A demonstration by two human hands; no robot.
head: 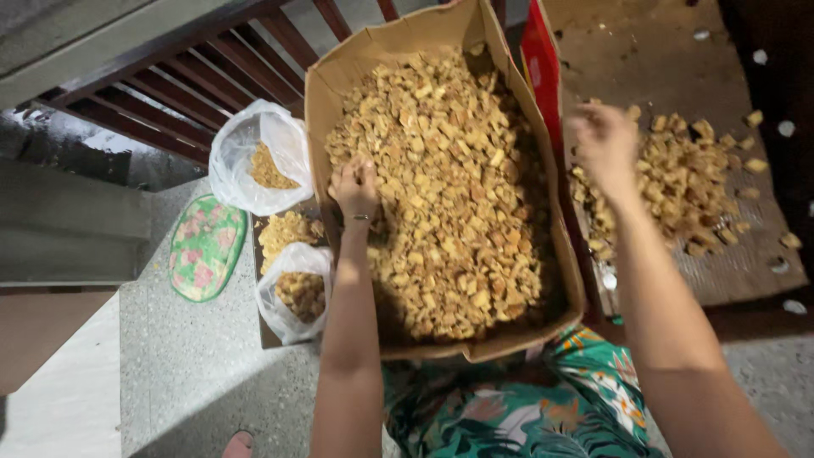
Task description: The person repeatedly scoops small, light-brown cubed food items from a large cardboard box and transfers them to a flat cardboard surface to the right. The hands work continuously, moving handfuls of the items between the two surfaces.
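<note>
Now the left hand (354, 188) digs, fingers curled, into the chunks (441, 187) filling the box (339, 76). Right hand (604, 140), blurred, grip unclear, hovers over a pile (678, 182) beside it.

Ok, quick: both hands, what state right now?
Left hand: curled shut on pieces in the cardboard box.
Right hand: blurred above the loose pile; cannot tell.

A large open cardboard box (441, 182) sits centre frame, filled with small golden-brown snack cubes (449, 195). At 3 o'clock of it, a looser pile (678, 182) lies on flattened cardboard (746, 271).
</note>
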